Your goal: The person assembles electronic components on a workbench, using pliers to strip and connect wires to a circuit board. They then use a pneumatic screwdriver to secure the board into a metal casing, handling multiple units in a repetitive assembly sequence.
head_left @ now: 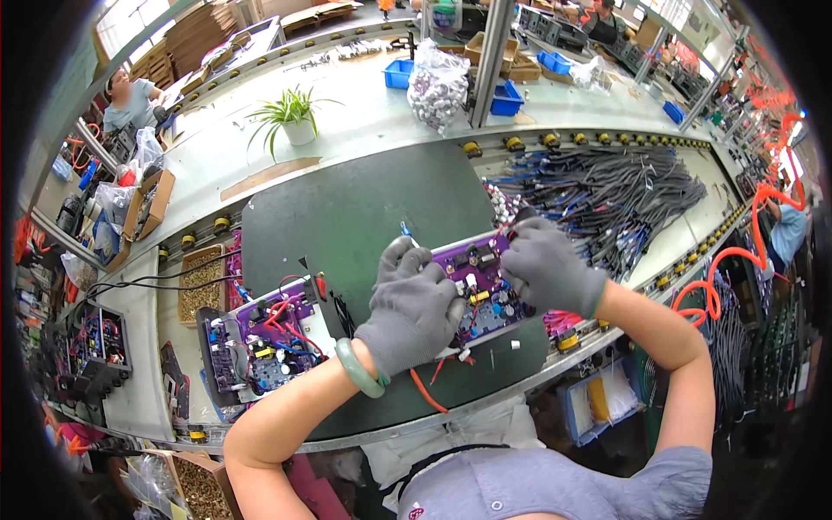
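Bag (440,54) holds small parts (438,97); gloved hands (406,303) (548,267) touch purple board (487,314).

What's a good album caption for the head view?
Gloved left hand and right hand at a purple circuit board over a dark green mat, gray cables heaped to the right.

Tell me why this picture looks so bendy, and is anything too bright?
Head view: a fisheye lens curves the silver metal bench edge and leaves black corners; head view, upper left: the bright white window looks washed out; head view, centre: the grey-gloved left hand looks fairly clear.
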